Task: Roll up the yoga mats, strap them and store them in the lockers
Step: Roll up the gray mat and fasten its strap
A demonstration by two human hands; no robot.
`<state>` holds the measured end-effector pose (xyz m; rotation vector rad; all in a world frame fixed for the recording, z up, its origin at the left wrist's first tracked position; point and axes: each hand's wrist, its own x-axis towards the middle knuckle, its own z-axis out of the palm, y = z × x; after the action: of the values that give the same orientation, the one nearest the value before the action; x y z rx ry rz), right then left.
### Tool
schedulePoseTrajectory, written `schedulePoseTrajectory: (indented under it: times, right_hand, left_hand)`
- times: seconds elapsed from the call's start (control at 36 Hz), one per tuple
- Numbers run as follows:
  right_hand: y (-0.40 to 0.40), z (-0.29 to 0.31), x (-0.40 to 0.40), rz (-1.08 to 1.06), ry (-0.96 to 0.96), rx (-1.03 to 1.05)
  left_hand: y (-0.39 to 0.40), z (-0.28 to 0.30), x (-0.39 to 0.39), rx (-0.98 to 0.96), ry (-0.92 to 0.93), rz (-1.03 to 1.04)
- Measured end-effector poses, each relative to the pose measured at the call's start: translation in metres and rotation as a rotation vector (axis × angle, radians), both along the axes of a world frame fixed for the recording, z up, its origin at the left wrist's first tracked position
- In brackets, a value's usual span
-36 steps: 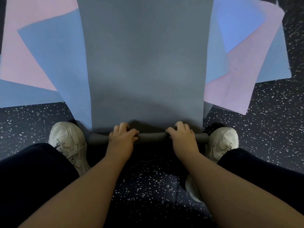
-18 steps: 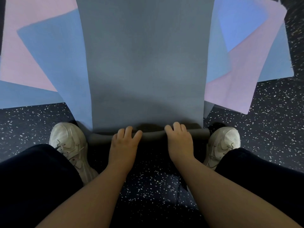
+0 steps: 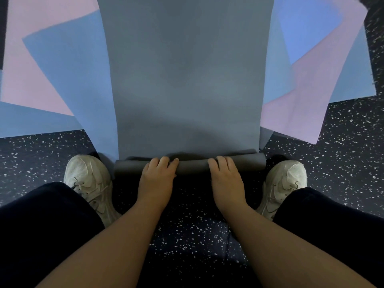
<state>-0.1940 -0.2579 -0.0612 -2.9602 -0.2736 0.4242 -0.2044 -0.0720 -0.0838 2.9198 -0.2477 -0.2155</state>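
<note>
The speckled dark floor (image 3: 342, 163) carries everything, and ahead of the hands several flat mats overlap: the pink mats (image 3: 31, 69) and the blue mats (image 3: 68, 80) lie at angles to both sides. On top of them the grey mat (image 3: 187, 80) stretches straight away from the hands. Its near end is already turned into a thin roll (image 3: 193, 166), which lies across between the two white shoes (image 3: 89, 179).

The left hand (image 3: 156, 177) and the right hand (image 3: 226, 177) are apart, each resting on the roll with the fingers bent over its top. Compared with one second ago, the roll is a little thicker and the fingers reach further over it, so the hands have pushed it forward by a small turn.

In my judgement the task is only at its start: most of the grey mat is still flat, no strap is visible, and the other mats wait untouched.
</note>
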Motion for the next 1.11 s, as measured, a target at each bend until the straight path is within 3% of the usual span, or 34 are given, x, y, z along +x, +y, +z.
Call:
schedulePoseTrajectory:
  times: [0.31,0.44,0.81,1.11]
  right_hand:
    - [-0.014,-0.005,0.012,0.052,0.078,0.085]
    - [-0.019,-0.006,0.023,0.091,0.080,0.129]
    - [-0.016,0.002,0.055,0.155,0.175,0.021]
    - [-0.001,-0.006,0.056,-0.049,0.040,-0.005]
  left_hand:
    - [0.005,0.006,0.004,-0.006,-0.096,0.041]
    - [-0.001,0.009,0.003,-0.002,-0.044,0.065]
    - [-0.005,0.009,0.001,0.005,-0.046,-0.046]
    - [-0.012,0.012,-0.002,0.069,0.026,0.025]
